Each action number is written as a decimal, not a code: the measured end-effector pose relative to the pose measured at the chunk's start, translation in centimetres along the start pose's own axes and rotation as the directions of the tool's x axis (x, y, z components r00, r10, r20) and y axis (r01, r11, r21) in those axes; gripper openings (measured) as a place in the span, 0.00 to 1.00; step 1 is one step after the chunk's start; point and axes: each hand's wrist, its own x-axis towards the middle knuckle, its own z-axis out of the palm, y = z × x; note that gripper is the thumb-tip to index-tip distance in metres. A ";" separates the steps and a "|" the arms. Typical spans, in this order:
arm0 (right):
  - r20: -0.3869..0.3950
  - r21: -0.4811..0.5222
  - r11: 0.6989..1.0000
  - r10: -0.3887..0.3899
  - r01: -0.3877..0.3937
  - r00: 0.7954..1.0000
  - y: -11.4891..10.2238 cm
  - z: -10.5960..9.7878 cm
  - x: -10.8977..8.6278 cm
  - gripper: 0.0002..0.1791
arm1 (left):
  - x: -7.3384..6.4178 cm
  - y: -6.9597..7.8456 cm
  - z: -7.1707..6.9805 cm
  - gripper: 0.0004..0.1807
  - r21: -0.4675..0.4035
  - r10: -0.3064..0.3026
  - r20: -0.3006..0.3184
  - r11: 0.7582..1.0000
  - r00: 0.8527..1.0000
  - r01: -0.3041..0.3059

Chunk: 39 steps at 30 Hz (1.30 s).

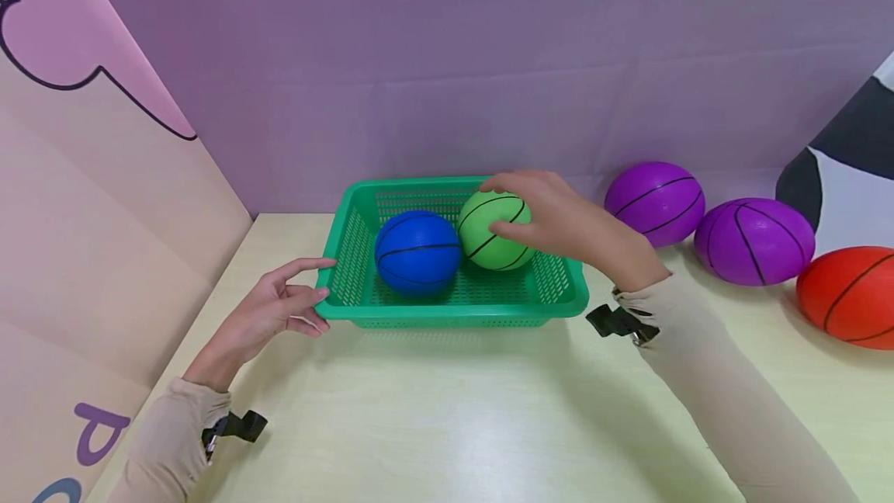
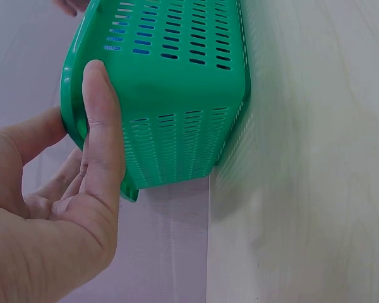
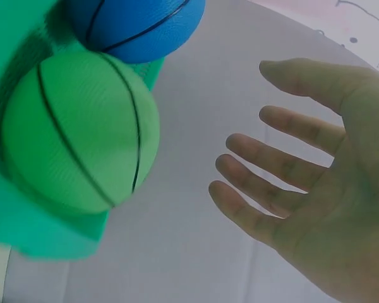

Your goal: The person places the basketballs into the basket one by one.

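A green plastic basket (image 1: pixel 447 312) with slotted walls stands on the table, holding a blue ball (image 1: pixel 417 253) on the left and a light green ball (image 1: pixel 489 243) on the right. My left hand (image 1: pixel 282 303) pinches the basket's left rim; in the left wrist view, fingers (image 2: pixel 102 120) lie against its outer wall. Above the light green ball hovers my right hand (image 1: pixel 552 216), hiding part of it in the head view. The right wrist view has that hand (image 3: pixel 322 158) apart from the ball (image 3: pixel 82 132), its fingers spread and nothing in its grasp.
Right of the basket, two purple balls (image 1: pixel 655 204) and a red ball (image 1: pixel 848 297) sit in a row on the table (image 1: pixel 447 410). Behind the basket rises a purple backdrop (image 1: pixel 447 76). A printed panel (image 1: pixel 91 200) borders the left side.
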 end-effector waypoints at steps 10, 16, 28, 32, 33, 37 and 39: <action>-0.086 0.003 0.998 0.061 -0.061 0.994 1.9 0.0 -3.8 0.26 | 0.0 0.0 -0.2 0.29 0.006 -0.006 -0.012 1.000 1.000 0.006; -0.165 0.008 0.995 0.102 -0.102 0.981 2.8 0.2 -5.8 0.25 | -0.2 -0.1 -0.3 0.30 0.003 -0.010 -0.013 1.000 1.000 0.011; -0.318 -0.015 0.981 0.180 -0.195 0.931 5.6 -1.1 -11.1 0.23 | -0.1 -0.2 -0.4 0.31 0.003 -0.001 -0.003 1.000 1.000 0.001; -0.318 -0.057 0.968 0.213 -0.243 0.924 6.7 -1.6 -12.6 0.24 | -0.3 -0.3 -0.3 0.31 0.006 -0.018 -0.010 1.000 1.000 0.018; -0.321 -0.073 0.963 0.223 -0.259 0.921 6.9 -1.8 -12.9 0.25 | -0.3 -0.2 -0.3 0.31 0.007 -0.022 -0.012 1.000 1.000 0.022; -0.341 -0.097 0.947 0.259 -0.307 0.904 7.9 -2.6 -14.4 0.24 | -0.4 -0.2 -0.3 0.32 0.004 -0.028 -0.018 1.000 0.999 0.028; -0.358 -0.100 0.941 0.268 -0.322 0.895 8.5 -2.9 -15.0 0.24 | -0.5 -0.1 -0.3 0.32 0.002 -0.026 -0.018 1.000 0.999 0.026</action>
